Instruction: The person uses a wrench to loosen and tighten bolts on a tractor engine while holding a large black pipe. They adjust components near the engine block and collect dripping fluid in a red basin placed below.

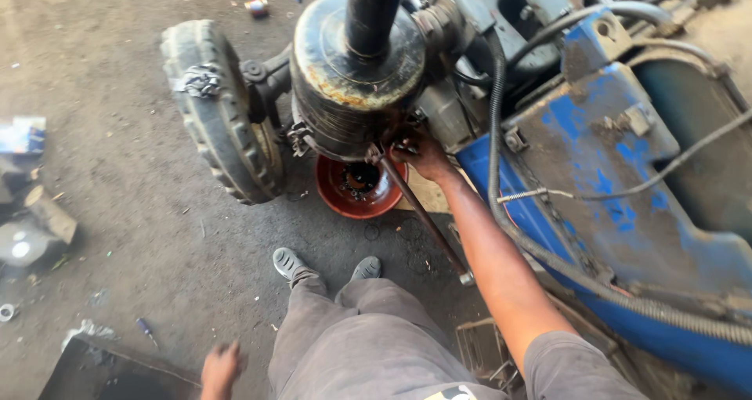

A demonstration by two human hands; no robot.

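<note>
Rust-stained black metal forms the cylindrical canister (356, 71), which is mounted on the front of a blue tractor body (619, 173) and capped by a black vertical pipe (372, 12). The right hand (419, 153) reaches to the canister's lower rim, its grip closed about the upper end of a long, dark metal bar (427, 220); the bar slants down and to the right, ending in a lighter tip above the floor. Exactly how the fingers wrap the bar is hidden by grime and shadow. The left hand (222, 369) hangs low at the bottom edge of the view, fingers loosely curled and holding nothing, near a dark flat sheet (102, 372) on the floor. Directly beneath the canister sits a red round basin (356, 188) on the concrete floor (117, 212); it holds a dark, oily mass at its centre, the nature of which cannot be told. A worn front tyre (219, 110) stands just left of the canister. A ribbed grey hose (501, 173) runs down along the blue body. The person's two grey shoes (325, 267) stand near the basin. A small screwdriver (146, 329) lies on the floor at lower left.
</note>
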